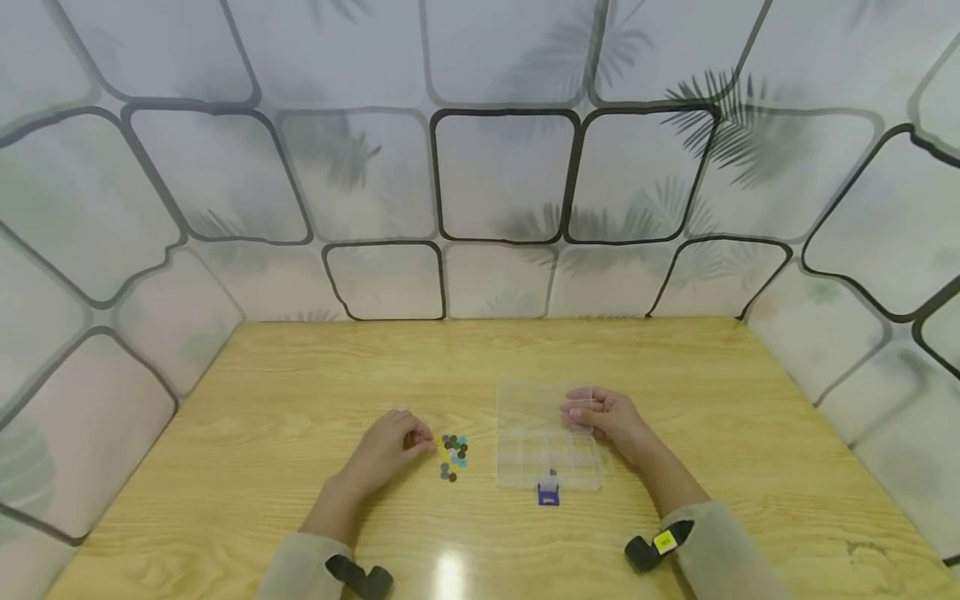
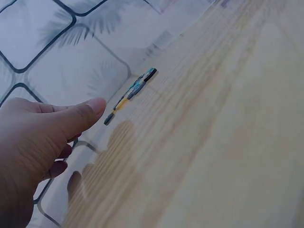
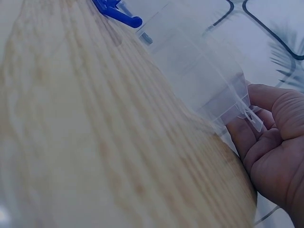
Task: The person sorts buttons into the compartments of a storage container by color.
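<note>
Wood-grain worktop (image 1: 300, 400), patterned sheeting (image 1: 502, 175) behind it and down both sides. A clear box (image 1: 516, 481) sat right of centre, divided into compartments, its lid (image 1: 532, 408) raised off them; exact angle hard to judge. The discs (image 1: 457, 459), small and flat, in yellow, blue, green, grey and dark tones, lay in a loose cluster on the worktop left of the box, apart from it. A few overlapped.

Left hand (image 1: 386, 450) was at the left edge of the cluster: thumb stretched toward the discs, other fingers bent. Its grip looked narrow, but whether it pinched a disc I could not tell; the fingertips were partly hidden in the wrist view. Right hand (image 1: 618, 422) was at the lid's right side, its grip pinching the lid's edge, thumb on the near face, fingers showing through the plastic behind.

A blue piece (image 1: 549, 497), clip-like, lay at the front of the box; touching or just beside, unclear. A small dark spot showed just above it through the plastic, not identifiable.

Progress, judged from the layout: early. Done: lid up, compartments exposed, discs within the left hand's reach. Left: the visible discs were all outside the box, not yet sorted by colour, and no disc could be made out for certain in any compartment. Lid not yet down.
</note>
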Tool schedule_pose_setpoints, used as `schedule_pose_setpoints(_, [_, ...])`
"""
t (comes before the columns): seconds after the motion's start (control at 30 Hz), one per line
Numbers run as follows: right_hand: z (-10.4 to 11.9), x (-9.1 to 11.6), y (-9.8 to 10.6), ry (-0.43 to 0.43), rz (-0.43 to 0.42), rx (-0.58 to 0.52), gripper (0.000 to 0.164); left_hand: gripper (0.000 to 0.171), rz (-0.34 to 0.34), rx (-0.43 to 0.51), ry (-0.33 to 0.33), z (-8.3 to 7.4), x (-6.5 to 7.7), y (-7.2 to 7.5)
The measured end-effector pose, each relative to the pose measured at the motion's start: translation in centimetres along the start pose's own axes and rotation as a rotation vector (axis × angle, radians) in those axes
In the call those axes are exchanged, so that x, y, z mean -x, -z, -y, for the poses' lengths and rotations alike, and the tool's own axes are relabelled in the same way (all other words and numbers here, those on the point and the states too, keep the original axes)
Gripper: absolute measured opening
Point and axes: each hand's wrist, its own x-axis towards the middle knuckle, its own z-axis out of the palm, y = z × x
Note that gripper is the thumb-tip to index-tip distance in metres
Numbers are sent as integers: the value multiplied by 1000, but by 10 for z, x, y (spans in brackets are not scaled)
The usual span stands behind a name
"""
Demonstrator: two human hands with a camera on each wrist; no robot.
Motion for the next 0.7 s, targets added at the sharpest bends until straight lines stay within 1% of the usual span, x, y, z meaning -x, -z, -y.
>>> schedule_pose_setpoints(0.1, [-2,1,-1,7,-8,2,53,13,5,-6,11,0,2,-1])
schedule_pose_setpoints(0.23, [-5,2,-1,4,-11,-4,52,12,16,11,31,1,6,-4])
schedule_pose_setpoints(0.43, [-8,5,-2,30,8,15,51,13,-1,50,29,2,11,-8])
schedule_pose_setpoints(0.57, [-7,5,-1,49,11,31,49,12,-9,66,44,1,10,-8])
schedule_pose_setpoints(0.6, [-7,5,0,47,7,29,49,11,-7,69,58,0,9,-8])
schedule_pose_setpoints(0.7, [-6,5,1,36,-1,45,52,10,-6,75,64,-1,7,-8])
